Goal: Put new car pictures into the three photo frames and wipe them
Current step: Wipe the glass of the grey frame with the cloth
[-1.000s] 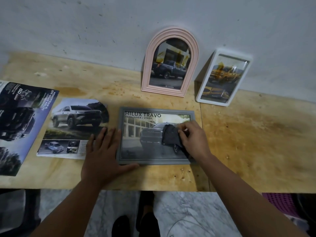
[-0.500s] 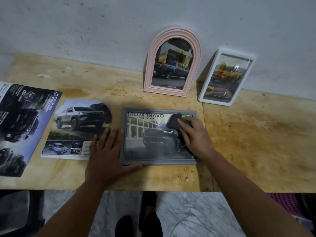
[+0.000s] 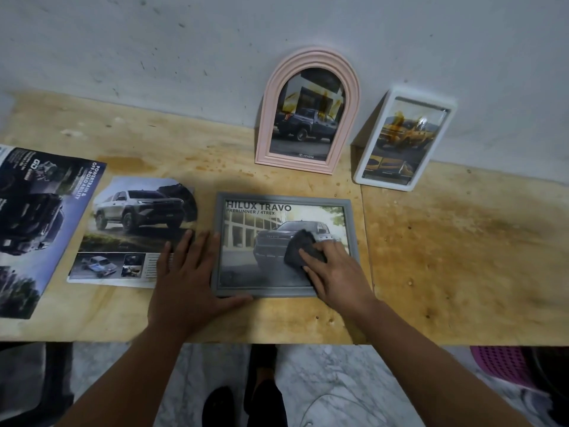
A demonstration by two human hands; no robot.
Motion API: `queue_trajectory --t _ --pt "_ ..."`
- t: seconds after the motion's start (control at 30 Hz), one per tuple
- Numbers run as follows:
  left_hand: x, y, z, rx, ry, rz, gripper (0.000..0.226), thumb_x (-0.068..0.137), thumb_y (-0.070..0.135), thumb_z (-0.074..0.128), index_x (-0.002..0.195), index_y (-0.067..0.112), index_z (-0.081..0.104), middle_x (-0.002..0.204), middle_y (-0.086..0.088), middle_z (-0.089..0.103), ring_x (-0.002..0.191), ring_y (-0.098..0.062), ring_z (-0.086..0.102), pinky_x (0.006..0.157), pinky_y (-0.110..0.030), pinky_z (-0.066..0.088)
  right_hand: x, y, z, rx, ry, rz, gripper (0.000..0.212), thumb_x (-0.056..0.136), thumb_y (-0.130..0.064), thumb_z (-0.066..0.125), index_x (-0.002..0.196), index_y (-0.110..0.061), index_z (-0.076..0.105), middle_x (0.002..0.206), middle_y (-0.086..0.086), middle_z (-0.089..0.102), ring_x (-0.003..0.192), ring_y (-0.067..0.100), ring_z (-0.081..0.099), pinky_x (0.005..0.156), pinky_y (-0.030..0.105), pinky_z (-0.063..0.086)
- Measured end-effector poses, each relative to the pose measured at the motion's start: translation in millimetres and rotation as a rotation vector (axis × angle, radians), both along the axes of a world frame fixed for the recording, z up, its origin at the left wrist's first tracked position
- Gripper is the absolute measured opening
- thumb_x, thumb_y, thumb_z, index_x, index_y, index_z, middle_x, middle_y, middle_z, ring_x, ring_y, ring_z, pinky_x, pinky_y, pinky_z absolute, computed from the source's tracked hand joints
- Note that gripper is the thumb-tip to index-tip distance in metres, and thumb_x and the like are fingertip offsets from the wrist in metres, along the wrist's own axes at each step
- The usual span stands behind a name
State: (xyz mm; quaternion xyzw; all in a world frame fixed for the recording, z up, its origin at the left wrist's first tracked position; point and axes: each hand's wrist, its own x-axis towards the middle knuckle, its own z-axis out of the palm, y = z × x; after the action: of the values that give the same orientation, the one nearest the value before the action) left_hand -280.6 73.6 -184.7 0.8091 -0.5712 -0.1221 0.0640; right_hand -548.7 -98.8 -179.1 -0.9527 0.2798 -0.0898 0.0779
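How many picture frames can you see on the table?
3: a pink arched frame and a white rectangular frame lean against the wall; a grey rectangular frame lies flat under the hands. None seems hidden.

Reads "HILUX TRAVO" with "PRERUNNER / 4TREX" beneath, across the top left of the car picture in the grey frame (image 3: 284, 201) lying flat on the desk. Shows "TOYOTA" beside a small logo at the bottom of the picture in the pink arched frame (image 3: 308, 61). Says "POWERTRAIN & OFF-ROAD ABILITY", printed sideways, on the dark brochure (image 3: 37, 217) at far left; smaller print there too blurred to read
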Motion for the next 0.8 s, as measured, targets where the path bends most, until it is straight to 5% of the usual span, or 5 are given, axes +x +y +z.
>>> queue_trajectory --t 0.17,0.37,0.53,0.73,0.8 --pt "1 0 1 -0.005 0.003 0.005 0.13 0.068 0.104 0.032 0.164 0.018 0.016 0.171 -0.006 0.02 0.16 -0.026 0.005 0.127 -0.057 0.011 -2 -28 16 -0.001 -0.112 -0.091 0.033 0.101 -0.024 0.06 0.132 -0.015 0.068 0.119 0.01 0.062 0.104 0.027 0.058 0.071 0.035 0.054" --pt "-1 1 -1 -0.013 0.015 0.025 0.131 0.066 0.105 0.035 0.164 0.02 0.015 0.171 -0.003 0.019 0.16 -0.024 0.005 0.127 -0.055 0.008 15 -49 7 -0.026 0.168 -0.365 0.034 0.103 -0.029 0.053 0.134 -0.02 0.063 0.125 0.014 0.055 0.106 0.036 0.054 0.067 0.041 0.056" --pt "-1 0 -1 -0.013 0.02 0.026 0.131 0.066 0.104 0.036 0.164 0.02 0.015 0.171 -0.004 0.018 0.16 -0.024 0.004 0.127 -0.055 0.007 -4 21 17 0.097 0.13 -0.243 0.034 0.102 -0.029 0.051 0.133 -0.023 0.063 0.119 0.009 0.053 0.097 0.028 0.058 0.058 0.035 0.054" --pt "0 0 -2 -0.026 0.027 0.022 0.131 0.065 0.104 0.036 0.164 0.02 0.017 0.171 -0.004 0.019 0.16 -0.024 0.005 0.127 -0.055 0.008 10 -23 39 0.018 -0.026 -0.309 0.034 0.099 -0.023 0.057 0.131 -0.019 0.066 0.119 0.009 0.057 0.101 0.028 0.055 0.07 0.037 0.054" --pt "-1 -1 -2 -0.022 0.021 0.028 0.132 0.065 0.105 0.035 0.164 0.02 0.017 0.171 -0.004 0.02 0.16 -0.024 0.005 0.127 -0.055 0.008 21 -55 31 -0.052 0.101 -0.366 0.036 0.098 -0.023 0.056 0.133 -0.017 0.064 0.124 0.013 0.055 0.103 0.034 0.054 0.076 0.042 0.052"
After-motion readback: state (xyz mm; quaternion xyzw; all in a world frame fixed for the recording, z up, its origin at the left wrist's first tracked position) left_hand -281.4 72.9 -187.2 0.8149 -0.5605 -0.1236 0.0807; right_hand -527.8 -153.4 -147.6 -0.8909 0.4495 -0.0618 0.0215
